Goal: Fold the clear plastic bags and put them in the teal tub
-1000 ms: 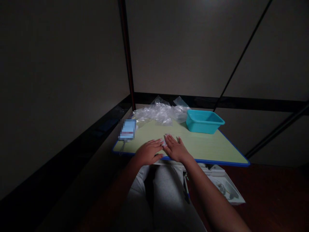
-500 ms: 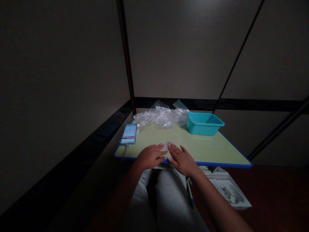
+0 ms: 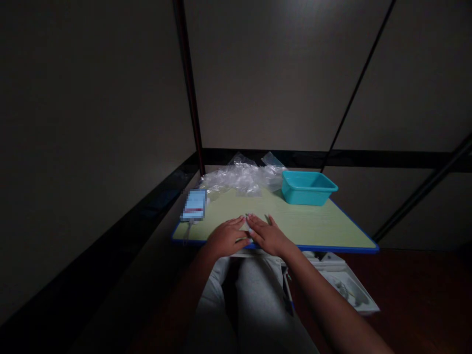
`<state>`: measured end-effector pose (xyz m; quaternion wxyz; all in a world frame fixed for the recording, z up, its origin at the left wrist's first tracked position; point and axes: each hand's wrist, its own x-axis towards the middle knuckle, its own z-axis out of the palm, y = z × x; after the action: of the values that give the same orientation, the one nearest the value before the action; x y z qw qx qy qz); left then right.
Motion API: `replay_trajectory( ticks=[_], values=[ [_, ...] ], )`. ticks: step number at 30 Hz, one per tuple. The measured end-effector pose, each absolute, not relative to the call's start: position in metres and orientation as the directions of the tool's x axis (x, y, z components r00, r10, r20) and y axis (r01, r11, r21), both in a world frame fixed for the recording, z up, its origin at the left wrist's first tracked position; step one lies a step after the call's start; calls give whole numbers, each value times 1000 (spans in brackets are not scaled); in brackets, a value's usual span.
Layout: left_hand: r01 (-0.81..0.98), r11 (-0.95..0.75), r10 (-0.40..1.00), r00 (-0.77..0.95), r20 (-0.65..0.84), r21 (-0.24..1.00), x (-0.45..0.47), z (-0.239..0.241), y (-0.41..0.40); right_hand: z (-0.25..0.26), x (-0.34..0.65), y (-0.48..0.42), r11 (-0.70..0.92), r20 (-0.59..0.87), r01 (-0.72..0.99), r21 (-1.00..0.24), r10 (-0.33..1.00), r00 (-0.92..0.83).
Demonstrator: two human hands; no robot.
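Near the front edge of the small table, my left hand [image 3: 226,238] lies with its fingers stretched out and its thumb apart. My right hand [image 3: 271,238] mirrors it, fingers extended and angled inward, so the fingertips of both hands nearly meet. Beneath and between them is a small pale, thin piece [image 3: 244,226], mostly covered; its kind cannot be made out. Both hands seem to press down on it against the tabletop. Farther back, a heap of clear plastic bags [image 3: 248,178] lies crumpled.
A turquoise plastic basin [image 3: 309,195] stands at the back right of the yellow-green table [image 3: 324,223], which has a blue rim. On the left lies a phone [image 3: 194,204] with a cable [image 3: 189,230]. A white tray [image 3: 368,307] holding small items sits lower right. Walls stand behind and left.
My right hand has shifted slightly left, closer to my left hand, and covers more of the pale piece. The whole view has turned a little.
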<state>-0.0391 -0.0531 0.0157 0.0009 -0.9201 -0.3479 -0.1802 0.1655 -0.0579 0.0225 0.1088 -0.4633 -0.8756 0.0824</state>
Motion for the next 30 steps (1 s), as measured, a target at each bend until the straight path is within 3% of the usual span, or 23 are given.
replay_trajectory(
  ticks=[21,26,30],
  values=[
    [653,-743,661,683,310,147,-39,19,-56,18,168,-53,333,86,932,-147,943,-323],
    [661,-735,671,676,306,152,-39,19,-56,19,173,-60,465,168,873,-148,881,-442],
    [654,-738,668,677,309,163,-40,18,-55,20,174,-61,497,131,852,-165,867,-481]
  ],
)
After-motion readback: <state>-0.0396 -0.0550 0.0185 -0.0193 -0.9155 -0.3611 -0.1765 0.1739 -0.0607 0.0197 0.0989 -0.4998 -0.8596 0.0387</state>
